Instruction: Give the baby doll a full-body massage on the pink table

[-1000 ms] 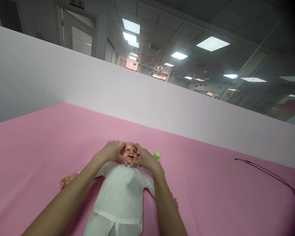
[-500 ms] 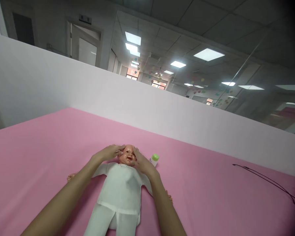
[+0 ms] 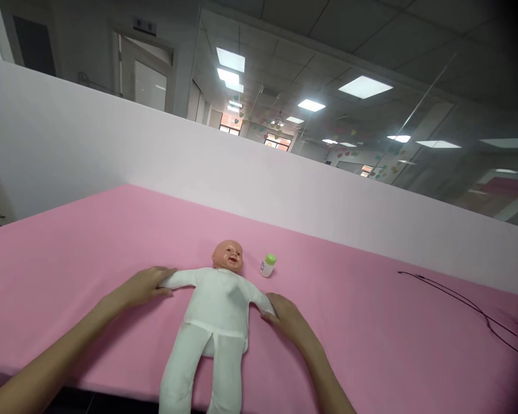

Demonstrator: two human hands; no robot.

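A baby doll [image 3: 218, 302] in a white top and trousers lies on its back, arms stretched out to both sides. My left hand [image 3: 149, 284] is closed around the end of the doll's arm on the left, covering the doll's hand. At the other sleeve's end, my right hand [image 3: 287, 315] closes over the doll's other arm, and that doll hand is hidden too. The doll's bare head [image 3: 228, 256] is uncovered and turned slightly to the right. Just right of the head stands a small white bottle [image 3: 267, 267] with a green cap.
A pink sheet [image 3: 354, 322] covers the table under the doll. Black cables [image 3: 457, 299] run across it at the right. A low white wall [image 3: 259, 184] borders the back, with glass above it. The table's front edge shows at lower left.
Both my hands have left the doll's head and moved down and outward to its two arms, taking hold near the sleeve ends. The doll's face is now fully visible.
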